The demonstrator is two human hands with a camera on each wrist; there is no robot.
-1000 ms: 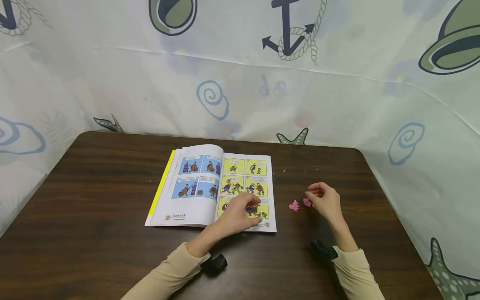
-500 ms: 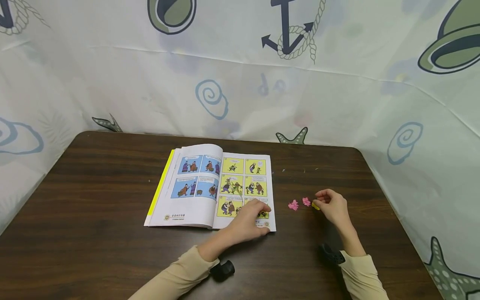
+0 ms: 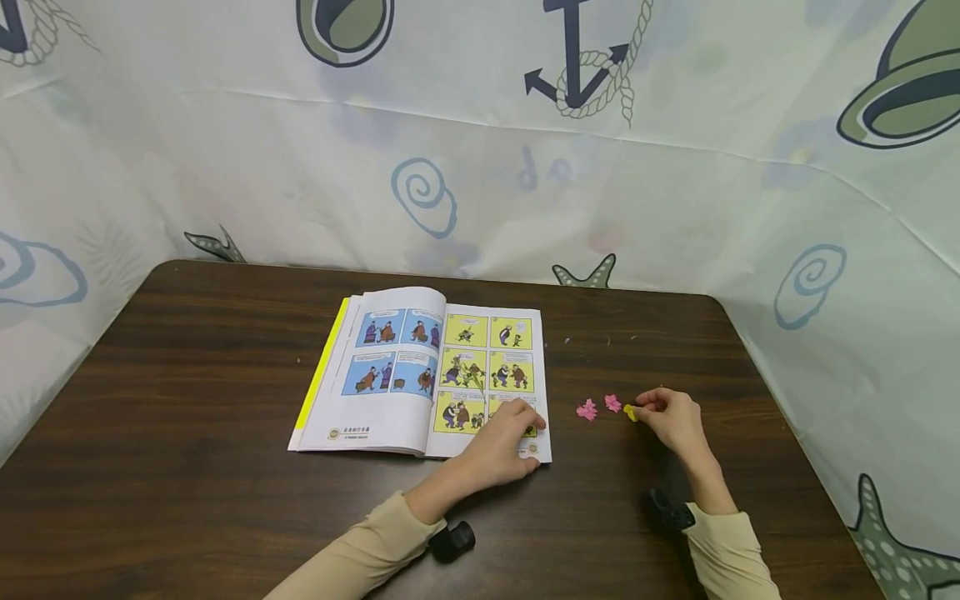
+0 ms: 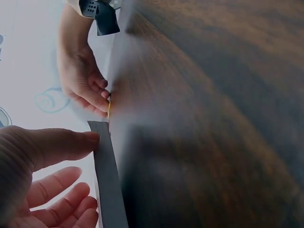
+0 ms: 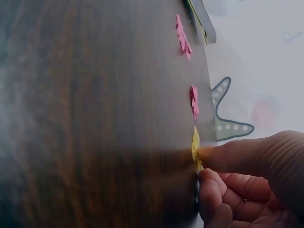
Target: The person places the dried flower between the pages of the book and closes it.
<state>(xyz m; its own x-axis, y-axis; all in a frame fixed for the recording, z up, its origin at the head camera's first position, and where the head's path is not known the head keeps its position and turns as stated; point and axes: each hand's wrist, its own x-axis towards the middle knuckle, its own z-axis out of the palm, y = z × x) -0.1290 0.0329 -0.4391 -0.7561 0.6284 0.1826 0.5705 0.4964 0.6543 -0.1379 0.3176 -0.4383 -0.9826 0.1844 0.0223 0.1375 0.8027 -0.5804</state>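
An open comic book (image 3: 390,417) lies on the table, its right page printed with yellow panels. My left hand (image 3: 498,446) rests on that page's lower right corner, fingers loosely bent; in the left wrist view its thumb (image 4: 71,145) touches the book's edge. To the right lie two small pink flowers (image 3: 587,409), side by side and apart. Just right of the second pink flower (image 3: 612,403), my right hand (image 3: 673,423) pinches a small yellow flower (image 3: 630,412) at the tabletop. The right wrist view shows its thumb (image 5: 237,154) against the yellow flower (image 5: 195,142).
The dark wooden table (image 3: 187,400) reaches back to a white printed curtain (image 3: 480,167). A thin green stem-like piece (image 3: 477,379) seems to lie on the right page. Tiny scraps (image 3: 567,340) are scattered behind the flowers. A black wrist camera (image 3: 452,542) sits by the left sleeve.
The left hand has slid right and slightly down to the page's corner. The right hand has moved right and down, so the yellow flower now shows beside the pink ones.
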